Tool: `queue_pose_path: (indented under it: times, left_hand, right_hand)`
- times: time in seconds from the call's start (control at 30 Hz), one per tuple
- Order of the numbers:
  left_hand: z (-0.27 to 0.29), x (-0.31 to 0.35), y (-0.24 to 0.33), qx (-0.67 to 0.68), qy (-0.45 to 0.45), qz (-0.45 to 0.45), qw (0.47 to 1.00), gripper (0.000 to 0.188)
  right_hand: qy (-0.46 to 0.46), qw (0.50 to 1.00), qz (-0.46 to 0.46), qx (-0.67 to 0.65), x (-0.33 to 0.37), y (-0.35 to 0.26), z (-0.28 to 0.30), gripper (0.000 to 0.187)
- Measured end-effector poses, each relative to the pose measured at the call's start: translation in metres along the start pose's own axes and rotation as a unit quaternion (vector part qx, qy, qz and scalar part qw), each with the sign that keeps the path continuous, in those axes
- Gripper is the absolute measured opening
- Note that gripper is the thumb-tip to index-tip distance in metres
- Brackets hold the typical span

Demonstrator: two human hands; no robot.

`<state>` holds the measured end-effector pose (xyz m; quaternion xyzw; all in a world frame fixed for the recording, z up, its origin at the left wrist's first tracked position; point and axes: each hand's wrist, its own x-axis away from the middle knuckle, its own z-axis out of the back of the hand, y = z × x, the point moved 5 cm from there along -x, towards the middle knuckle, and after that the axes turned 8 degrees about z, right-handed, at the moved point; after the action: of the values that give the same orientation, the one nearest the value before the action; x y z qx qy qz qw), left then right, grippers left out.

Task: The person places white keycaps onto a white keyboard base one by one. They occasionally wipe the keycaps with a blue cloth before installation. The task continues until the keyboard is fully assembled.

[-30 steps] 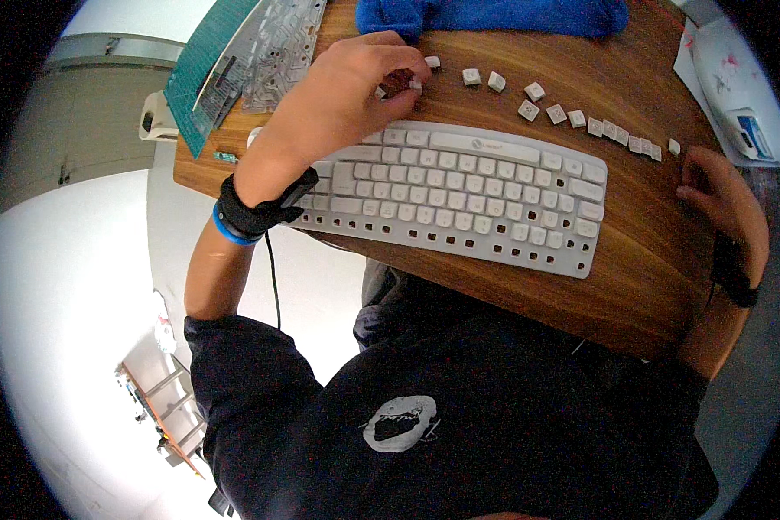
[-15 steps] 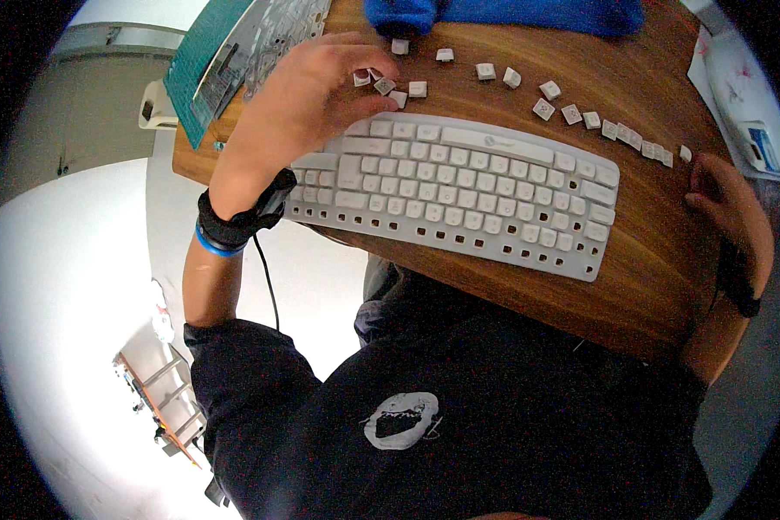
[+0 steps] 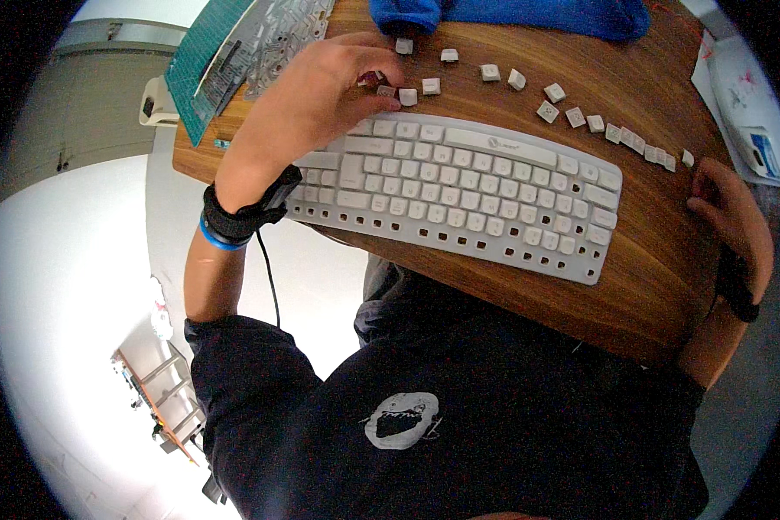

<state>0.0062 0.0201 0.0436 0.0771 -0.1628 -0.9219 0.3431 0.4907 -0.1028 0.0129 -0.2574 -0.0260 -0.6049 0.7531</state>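
My left hand [image 3: 325, 91] curls its thumb and fingers around a keycap [image 3: 386, 91] beyond the keyboard's far left edge. Its palm side is partly hidden, with something pale showing between the fingers. Just past the thumb tip lies a white keycap [image 3: 408, 97], and another keycap [image 3: 431, 87] sits to its right. The white keyboard [image 3: 485, 182] lies at an angle on the table, several key positions bare and dark. At the right, my right hand [image 3: 730, 208] rests with bent fingers and thumb apart, nothing visible in it, close to a small keycap [image 3: 687, 158].
A line of loose keycaps [image 3: 575, 116] runs across the wooden table [image 3: 659, 251] behind the keyboard. Blue cloth [image 3: 537, 17] lies at the far edge. A green cutting mat [image 3: 186, 87] and a clear plate [image 3: 286, 48] are at the left. A black cable [image 3: 267, 269] hangs below.
The keycaps beside my left thumb have shifted slightly right, and that hand's fingers have moved a little. My right hand stays about where it was.
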Motion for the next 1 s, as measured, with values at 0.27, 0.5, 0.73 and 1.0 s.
queue_pose_path:
  times: [0.27, 0.5, 0.73, 1.0]
  left_hand:
    - [0.001, 0.008, -0.006, 0.082, 0.059, 0.062, 0.993, 0.017]
    - [0.006, 0.007, -0.007, 0.052, 0.044, 0.011, 0.998, 0.019]
    - [0.018, 0.015, -0.025, 0.065, 0.058, 0.028, 0.996, 0.022]
    - [0.018, -0.01, -0.019, 0.046, -0.008, 0.03, 0.998, 0.024]
  right_hand:
    - [0.051, 0.998, 0.005, -0.027, 0.007, -0.006, 0.001, 0.036]
    - [0.031, 0.999, 0.006, -0.031, 0.007, 0.009, -0.004, 0.034]
    - [-0.002, 0.999, -0.043, 0.001, 0.016, 0.046, -0.005, 0.052]
    - [0.05, 0.997, -0.014, -0.061, 0.013, 0.033, -0.01, 0.037]
